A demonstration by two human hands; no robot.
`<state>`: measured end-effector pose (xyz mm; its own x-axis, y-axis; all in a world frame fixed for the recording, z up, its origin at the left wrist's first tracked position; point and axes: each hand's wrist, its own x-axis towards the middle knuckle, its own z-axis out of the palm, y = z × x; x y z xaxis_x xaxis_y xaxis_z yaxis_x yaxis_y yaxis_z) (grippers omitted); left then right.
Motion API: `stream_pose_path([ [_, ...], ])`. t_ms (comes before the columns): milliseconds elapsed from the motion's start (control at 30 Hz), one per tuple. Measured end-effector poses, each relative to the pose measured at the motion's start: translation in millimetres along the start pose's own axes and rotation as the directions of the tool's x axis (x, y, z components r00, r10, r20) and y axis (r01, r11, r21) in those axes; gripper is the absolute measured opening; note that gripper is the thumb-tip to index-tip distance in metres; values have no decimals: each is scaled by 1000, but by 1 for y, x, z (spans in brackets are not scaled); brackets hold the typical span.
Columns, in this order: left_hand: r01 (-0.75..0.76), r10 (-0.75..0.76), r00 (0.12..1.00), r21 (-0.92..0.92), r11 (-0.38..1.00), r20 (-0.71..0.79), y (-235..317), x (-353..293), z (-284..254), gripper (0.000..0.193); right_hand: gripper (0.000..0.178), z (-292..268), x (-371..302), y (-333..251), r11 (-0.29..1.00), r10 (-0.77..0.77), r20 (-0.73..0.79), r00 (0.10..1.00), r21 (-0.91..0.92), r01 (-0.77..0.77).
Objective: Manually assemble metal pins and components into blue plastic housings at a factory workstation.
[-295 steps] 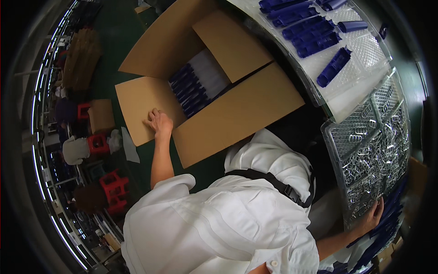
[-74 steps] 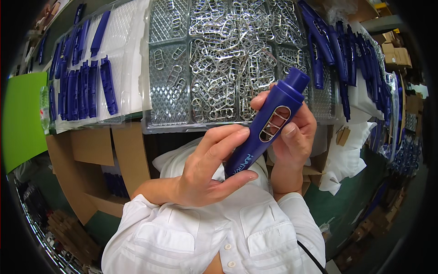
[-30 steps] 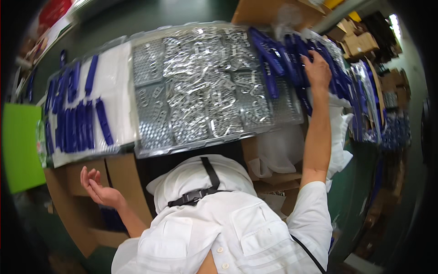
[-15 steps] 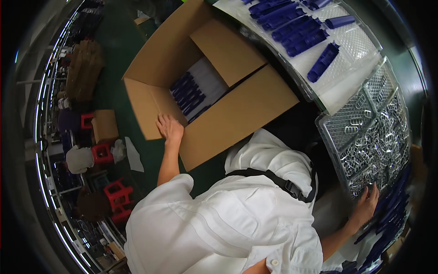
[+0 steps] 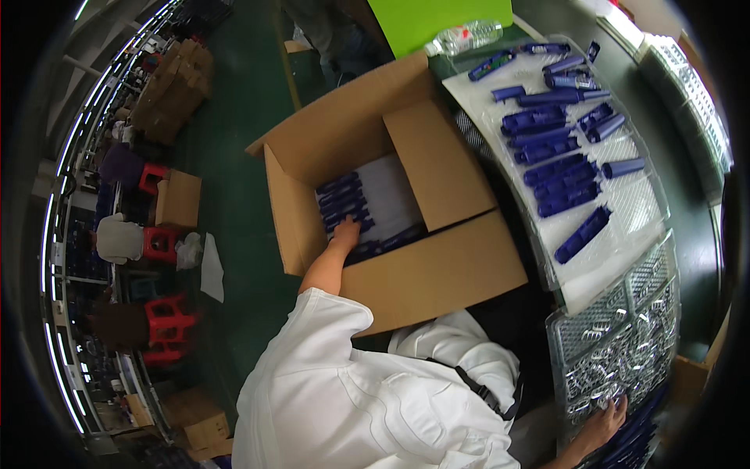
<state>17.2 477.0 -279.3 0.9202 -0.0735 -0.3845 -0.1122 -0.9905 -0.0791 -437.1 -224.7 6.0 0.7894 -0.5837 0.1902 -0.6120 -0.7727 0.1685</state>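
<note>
My left hand (image 5: 345,231) reaches down into an open cardboard box (image 5: 437,289). Its fingers close around the end of a blue plastic shell in a row of similar blue shells (image 5: 341,195) lying on a white sheet (image 5: 388,191). At the lower right, my right hand (image 5: 606,424) rests over the near edge of a clear compartment tray (image 5: 556,344) heaped with shiny metal clips (image 5: 617,359). Its fingertips are slightly apart among the clips, and I make out nothing held in them.
Loose blue shells (image 5: 555,184) lie on a white-covered tray (image 5: 508,168) at the right. A plastic bottle (image 5: 469,37) stands beyond it, by a bright green panel (image 5: 437,19). More blue parts (image 5: 637,434) lie near my right hand. Red stools (image 5: 168,328) stand at left.
My left hand has gone from the box's flap edge down to the blue shells inside. My right hand stays at the clips. The whole view has shifted, showing more of the table's far end.
</note>
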Motion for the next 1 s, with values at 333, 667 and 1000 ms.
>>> stream_pose_path([
  [333,162,-260,955,-483,860,-143,39,-10,-76,31,22,27,-39,24,981,101,-19,995,171,-96],
  [667,-184,-79,983,-884,-429,-167,127,-62,-245,36,31,-40,13,-74,897,276,-66,959,377,-232],
  [1000,598,952,266,-800,-41,149,359,-180,-292,37,18,-7,19,-36,723,562,-266,783,618,-308],
])
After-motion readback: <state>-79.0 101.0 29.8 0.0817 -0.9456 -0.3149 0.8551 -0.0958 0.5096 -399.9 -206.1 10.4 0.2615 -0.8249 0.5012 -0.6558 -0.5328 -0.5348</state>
